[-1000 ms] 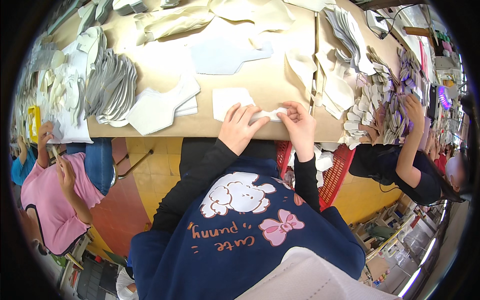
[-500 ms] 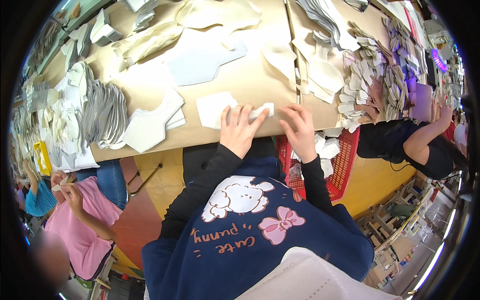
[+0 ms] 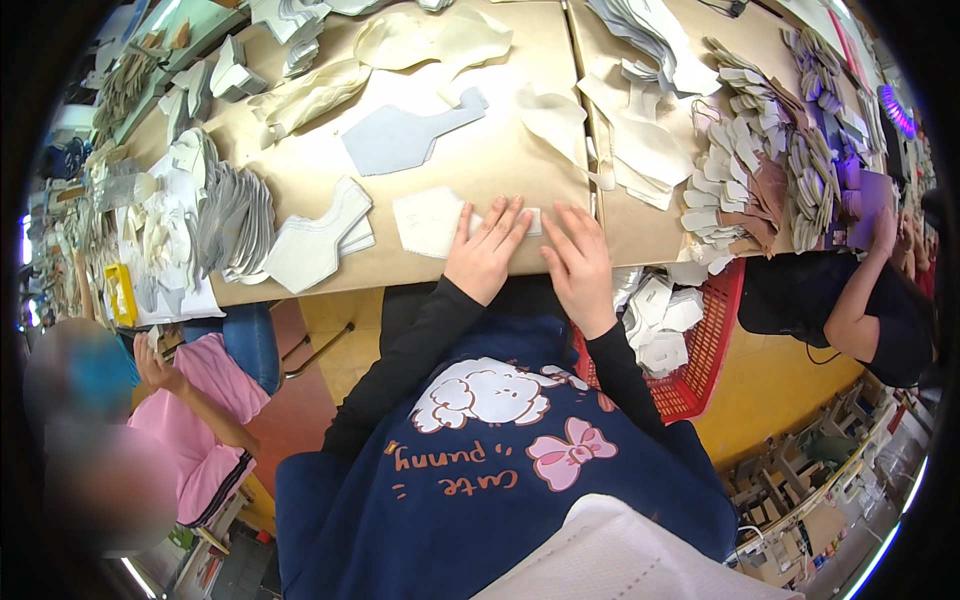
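Observation:
A white cut piece (image 3: pixel 424 222), wide at its left end with a narrow strip reaching right, lies flat on the brown-covered table (image 3: pixel 420 285) before me. My left hand (image 3: pixel 487 250) rests open on its middle, fingers stretched out and pressing down, hiding part of it. My right hand (image 3: pixel 580 265) is open too, fingers extended beside the strip's right tip; whether they touch it I cannot tell. Just left is a small fanned stack of similar white pieces (image 3: pixel 308 250). Beyond lies a grey-blue piece (image 3: pixel 395 135) of like shape.
Thin cream sheets (image 3: pixel 430 40) lie farther back. Dense piles of grey pieces (image 3: pixel 235 215) stand at left, bundled pieces (image 3: pixel 735 170) at right. A red basket (image 3: pixel 715 335) holding white pieces is below the table's edge. Co-workers sit at left, one in a pink shirt (image 3: pixel 215 400), and right.
My left fingers have flattened onto the white piece. My right hand has shifted slightly left and down, its fingers straightening from a curl. The view has tilted a little.

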`<state>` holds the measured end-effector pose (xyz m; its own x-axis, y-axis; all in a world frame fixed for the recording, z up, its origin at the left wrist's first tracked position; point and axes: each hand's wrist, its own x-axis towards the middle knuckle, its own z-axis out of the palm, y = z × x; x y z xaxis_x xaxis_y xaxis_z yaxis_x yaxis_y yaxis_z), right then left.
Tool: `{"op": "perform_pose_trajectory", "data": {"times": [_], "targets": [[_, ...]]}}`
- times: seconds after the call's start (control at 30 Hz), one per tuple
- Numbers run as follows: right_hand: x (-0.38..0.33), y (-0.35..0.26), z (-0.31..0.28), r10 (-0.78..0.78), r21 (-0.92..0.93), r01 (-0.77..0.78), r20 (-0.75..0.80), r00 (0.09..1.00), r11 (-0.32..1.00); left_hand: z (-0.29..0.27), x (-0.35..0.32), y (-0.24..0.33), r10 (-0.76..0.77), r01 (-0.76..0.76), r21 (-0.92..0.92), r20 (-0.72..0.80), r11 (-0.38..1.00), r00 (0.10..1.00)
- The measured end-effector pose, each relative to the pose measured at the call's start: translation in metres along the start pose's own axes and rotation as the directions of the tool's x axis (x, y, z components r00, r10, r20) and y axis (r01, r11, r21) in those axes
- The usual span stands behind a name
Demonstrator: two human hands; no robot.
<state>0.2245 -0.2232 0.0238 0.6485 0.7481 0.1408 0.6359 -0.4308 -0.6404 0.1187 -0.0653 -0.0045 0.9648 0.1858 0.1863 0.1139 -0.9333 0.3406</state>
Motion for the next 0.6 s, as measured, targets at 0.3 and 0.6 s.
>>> {"op": "perform_pose_trajectory", "data": {"times": [0.3,0.6], "targets": [[0.013,-0.016,0.013,0.182,-0.221,-0.172,0.026,0.983,0.960,-0.014,-0.008,-0.021,-0.222,0.132,-0.559,-0.096,0.819,0.970],[0.020,-0.025,0.023,-0.055,-0.235,0.119,0.264,0.963,0.965,-0.042,-0.024,-0.051,-0.299,0.279,0.127,0.175,0.952,0.938]]}}
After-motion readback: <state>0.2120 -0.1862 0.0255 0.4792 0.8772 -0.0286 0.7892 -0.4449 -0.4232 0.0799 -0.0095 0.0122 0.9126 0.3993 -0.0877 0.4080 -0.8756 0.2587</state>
